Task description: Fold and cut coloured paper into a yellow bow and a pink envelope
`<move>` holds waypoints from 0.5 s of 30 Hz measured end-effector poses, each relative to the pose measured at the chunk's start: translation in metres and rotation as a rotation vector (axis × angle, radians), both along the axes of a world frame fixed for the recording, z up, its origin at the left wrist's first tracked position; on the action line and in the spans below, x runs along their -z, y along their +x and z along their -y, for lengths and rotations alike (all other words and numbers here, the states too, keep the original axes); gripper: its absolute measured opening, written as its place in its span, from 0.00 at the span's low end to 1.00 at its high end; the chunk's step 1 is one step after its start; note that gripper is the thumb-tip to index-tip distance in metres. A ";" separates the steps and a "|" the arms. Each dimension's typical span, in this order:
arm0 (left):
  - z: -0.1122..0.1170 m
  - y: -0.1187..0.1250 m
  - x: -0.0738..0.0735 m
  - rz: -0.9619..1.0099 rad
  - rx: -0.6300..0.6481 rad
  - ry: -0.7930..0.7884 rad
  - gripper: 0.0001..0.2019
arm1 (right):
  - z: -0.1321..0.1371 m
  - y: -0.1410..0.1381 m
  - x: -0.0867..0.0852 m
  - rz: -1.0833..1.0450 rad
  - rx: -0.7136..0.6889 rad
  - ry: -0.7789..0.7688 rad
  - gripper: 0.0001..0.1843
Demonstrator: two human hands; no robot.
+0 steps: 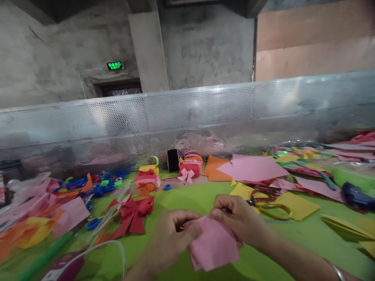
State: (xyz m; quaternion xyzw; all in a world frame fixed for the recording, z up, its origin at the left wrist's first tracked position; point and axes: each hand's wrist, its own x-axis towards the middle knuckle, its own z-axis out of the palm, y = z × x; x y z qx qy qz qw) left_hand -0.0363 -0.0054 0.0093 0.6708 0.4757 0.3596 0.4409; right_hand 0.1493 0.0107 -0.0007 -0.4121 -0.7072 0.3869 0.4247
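A folded piece of pink paper (215, 246) is held up over the green mat (175, 199), gripped from both sides. My left hand (183, 232) pinches its left edge between thumb and fingers. At the upper right edge, my right hand (233, 214) is closed on the same paper, its fingertips partly hidden behind the fold. Just beyond my right hand lie scissors (274, 210) with red and yellow handles, on sheets of yellow paper (301, 205). To the left of my left hand sits a red paper bow (136, 212).
Small paper bags (190, 168) and a phone (172, 160) stand at the back before a perforated metal panel (164, 121). Pink sheets (253, 167) lie at the back right. Paper scraps (72, 218), blue rings (93, 224) and a white cable (120, 246) clutter the left.
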 end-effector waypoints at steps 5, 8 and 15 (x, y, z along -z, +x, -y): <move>0.001 0.006 0.004 -0.100 -0.074 0.021 0.12 | -0.003 -0.002 0.007 0.086 -0.014 0.037 0.14; 0.000 0.006 0.006 -0.074 -0.181 0.019 0.11 | -0.004 -0.002 0.009 0.085 0.018 0.012 0.13; -0.001 0.006 0.003 0.007 -0.241 -0.027 0.12 | -0.002 -0.005 0.014 -0.178 0.070 -0.209 0.25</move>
